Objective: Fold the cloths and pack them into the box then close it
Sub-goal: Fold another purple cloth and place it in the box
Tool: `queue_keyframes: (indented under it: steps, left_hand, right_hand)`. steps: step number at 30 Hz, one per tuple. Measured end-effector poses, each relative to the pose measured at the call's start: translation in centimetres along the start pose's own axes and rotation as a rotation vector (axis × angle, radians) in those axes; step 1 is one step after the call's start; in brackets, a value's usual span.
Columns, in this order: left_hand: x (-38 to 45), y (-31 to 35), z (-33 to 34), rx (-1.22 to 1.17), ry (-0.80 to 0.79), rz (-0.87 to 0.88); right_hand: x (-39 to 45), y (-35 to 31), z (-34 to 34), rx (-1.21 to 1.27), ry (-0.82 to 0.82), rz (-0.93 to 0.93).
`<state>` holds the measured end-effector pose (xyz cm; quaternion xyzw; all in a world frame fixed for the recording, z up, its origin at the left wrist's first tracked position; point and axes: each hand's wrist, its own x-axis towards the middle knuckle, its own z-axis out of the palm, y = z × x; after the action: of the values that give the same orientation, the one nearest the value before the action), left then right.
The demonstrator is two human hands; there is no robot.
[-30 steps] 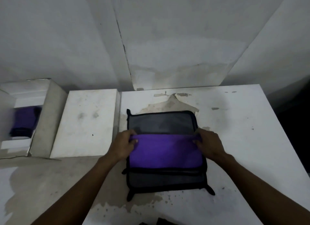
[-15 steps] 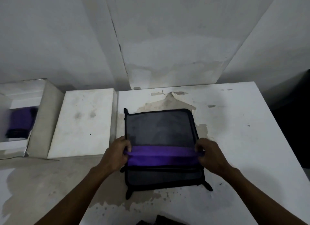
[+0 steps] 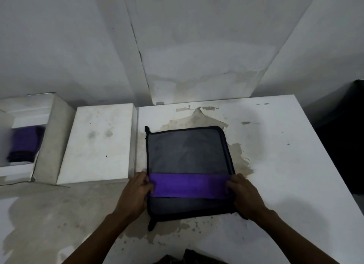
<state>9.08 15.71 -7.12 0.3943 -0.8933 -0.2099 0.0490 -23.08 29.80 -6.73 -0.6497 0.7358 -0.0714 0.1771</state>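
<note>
Left hand (image 3: 136, 192): pinches the cloth (image 3: 187, 165) fold's 9 o'clock end.
Right hand (image 3: 243, 194): pinches the 3 o'clock end.
Tip: keep both ends level, edges square.

no legible txt, no labels, no nos.

There is a single view, from a wide-angle camera on the person's head, looking forward and steeply down over a white worktop (image 3: 275, 165) toward the wall behind it. It sits close: both forearms enter from the bottom edge, and the cloth (image 3: 187, 157) lies near the middle. An open box (image 3: 53, 137) falls at the far left edge, where straight lines bend.
</note>
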Motion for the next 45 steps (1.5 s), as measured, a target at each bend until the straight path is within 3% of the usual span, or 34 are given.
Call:
queue_keyframes:
  steps: [5,9,13,16,19,23,31,37,42,45]
  left_hand:
    - [0.0,-0.6,0.3,0.075,-0.020,0.012]
    - [0.7,1.0,-0.1,0.158,0.000,-0.030]
    - [2.2,4.1,0.6,0.123,0.098,-0.072]
    - [3.6,6.6,2.0,0.022,0.109,0.000]
    - [4.4,8.0,3.9,-0.064,0.006,0.087]
    - [3.8,6.9,5.5,0.046,-0.194,-0.052]
    - [1.3,2.4,6.4,0.109,-0.138,-0.228]
    - [2.7,3.9,5.1,0.101,-0.211,-0.275]
    - [6.1,7.0,3.4,0.055,-0.220,-0.029]
    - [8.0,8.4,3.5,0.081,-0.271,0.004]
  right_hand:
    - [-0.1,-0.2,0.1,-0.014,0.000,0.059]
    - [0.4,-1.6,0.2,0.045,0.137,0.136]
    - [2.0,-4.6,1.1,0.081,0.222,0.100]
    - [3.1,-6.8,2.2,0.054,0.163,0.040]
    - [3.8,-8.3,3.8,0.039,0.074,-0.001]
    - [3.3,-7.3,5.8,-0.006,-0.062,0.065]
    - [1.3,-3.8,5.9,-0.009,-0.057,0.307]
    - [1.3,-3.7,5.8,0.005,-0.075,0.318]
    - [1.4,-3.9,5.4,0.003,-0.099,0.322]
    - [1.5,-4.2,4.9,-0.015,-0.130,0.329]
